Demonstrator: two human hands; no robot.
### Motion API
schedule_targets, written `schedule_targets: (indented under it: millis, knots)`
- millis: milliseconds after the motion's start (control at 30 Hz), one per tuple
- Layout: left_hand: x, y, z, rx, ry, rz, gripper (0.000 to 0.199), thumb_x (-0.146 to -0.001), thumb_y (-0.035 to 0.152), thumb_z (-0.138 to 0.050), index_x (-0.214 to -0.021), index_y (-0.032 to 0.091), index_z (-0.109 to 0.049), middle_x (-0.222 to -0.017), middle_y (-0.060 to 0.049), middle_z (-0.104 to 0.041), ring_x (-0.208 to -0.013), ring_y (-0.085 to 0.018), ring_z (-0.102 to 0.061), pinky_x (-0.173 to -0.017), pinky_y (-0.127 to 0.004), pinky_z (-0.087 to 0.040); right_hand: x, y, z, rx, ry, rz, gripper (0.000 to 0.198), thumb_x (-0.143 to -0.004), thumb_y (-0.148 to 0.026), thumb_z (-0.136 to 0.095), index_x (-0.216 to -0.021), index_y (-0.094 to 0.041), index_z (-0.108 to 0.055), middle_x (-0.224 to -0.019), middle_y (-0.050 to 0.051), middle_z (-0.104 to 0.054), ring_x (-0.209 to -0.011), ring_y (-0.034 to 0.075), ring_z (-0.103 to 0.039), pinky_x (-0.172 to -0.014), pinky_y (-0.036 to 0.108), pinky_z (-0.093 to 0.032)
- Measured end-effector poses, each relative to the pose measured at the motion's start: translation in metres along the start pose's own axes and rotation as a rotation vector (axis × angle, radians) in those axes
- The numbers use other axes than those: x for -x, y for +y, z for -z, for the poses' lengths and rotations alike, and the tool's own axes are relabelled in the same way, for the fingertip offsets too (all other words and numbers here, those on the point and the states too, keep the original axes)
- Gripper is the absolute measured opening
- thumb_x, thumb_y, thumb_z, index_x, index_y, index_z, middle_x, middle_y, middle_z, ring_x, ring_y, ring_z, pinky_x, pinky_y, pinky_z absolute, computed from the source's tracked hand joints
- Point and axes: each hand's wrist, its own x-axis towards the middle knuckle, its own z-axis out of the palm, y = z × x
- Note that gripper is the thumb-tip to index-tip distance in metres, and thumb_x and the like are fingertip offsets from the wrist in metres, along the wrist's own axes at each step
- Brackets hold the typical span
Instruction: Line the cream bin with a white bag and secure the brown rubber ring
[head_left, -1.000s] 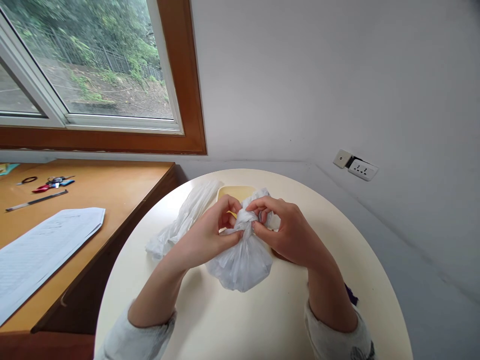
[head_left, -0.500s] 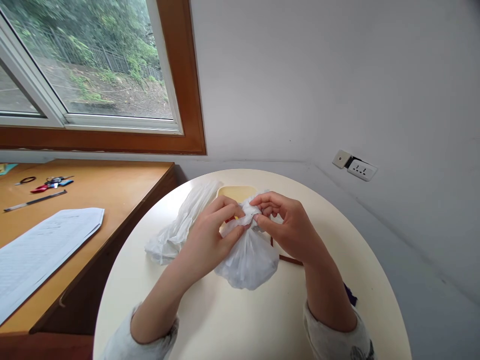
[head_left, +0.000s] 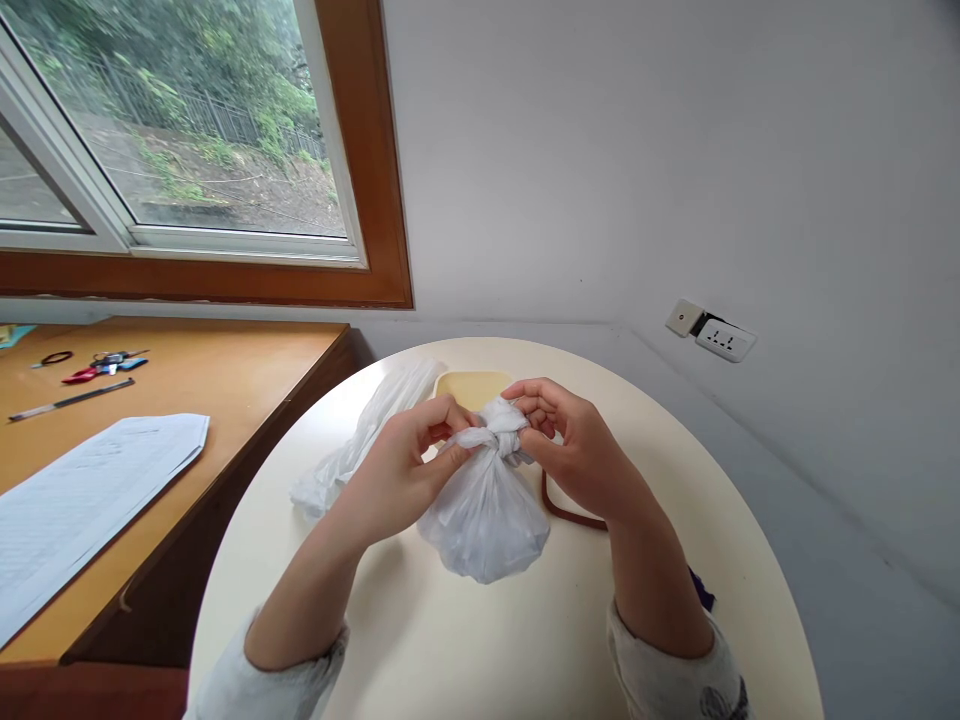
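Note:
A white plastic bag [head_left: 487, 520] hangs bunched between my hands over the round table, its neck twisted into a knot. My left hand [head_left: 409, 465] pinches a strip of the bag's end between thumb and fingers, left of the knot. On the other side, my right hand [head_left: 574, 440] has its thumb and fingertips closed on the knotted part. The bag's lower part is gathered in folds and puffed out; what it holds, if anything, does not show. Behind my left hand lies a second crumpled white plastic bag [head_left: 375, 420].
On the cream round table [head_left: 480, 650] are a pale yellow container [head_left: 472, 387] behind the bag and a brown-rimmed item [head_left: 574, 515] partly under my right hand. A dark cloth-like piece [head_left: 703, 590] lies by my right forearm. Papers [head_left: 105, 500] and keys [head_left: 112, 362] rest on the wooden desk.
My left hand has moved left, drawing a strip of the bag out from the knot, which shows more plainly. The bag's body has shifted slightly left. My right hand has barely moved.

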Motion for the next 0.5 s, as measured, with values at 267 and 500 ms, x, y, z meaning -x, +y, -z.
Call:
schedule_targets:
  millis: [267,500]
  knots:
    - [0.0007,0.0036,0.0016,-0.056,-0.111,0.036,0.012,-0.076,0.007,-0.047,-0.077,0.019,-0.049,-0.076,0.001,-0.051,-0.072,-0.012,-0.048,-0.065,-0.026,-0.041,-0.0010,0.0004,-0.0038,-0.033,-0.055,0.038,0.021,-0.078,-0.017,-0.047,-0.098,-0.019,-0.055,-0.081,0.000,-0.058,-0.071,0.011,-0.053,-0.064,0.024,-0.043]
    - [0.0004,0.0047,0.0036,0.073,-0.187,0.135,0.009,-0.083,0.025,-0.047,-0.080,0.018,-0.051,-0.075,0.000,-0.051,-0.070,-0.013,-0.049,-0.060,-0.025,-0.040,0.0002,-0.0005,-0.0053,0.002,-0.036,0.041,0.021,-0.077,-0.014,-0.047,-0.094,-0.020,-0.056,-0.070,-0.004,-0.055,-0.064,0.009,-0.049,-0.060,0.023,-0.040]
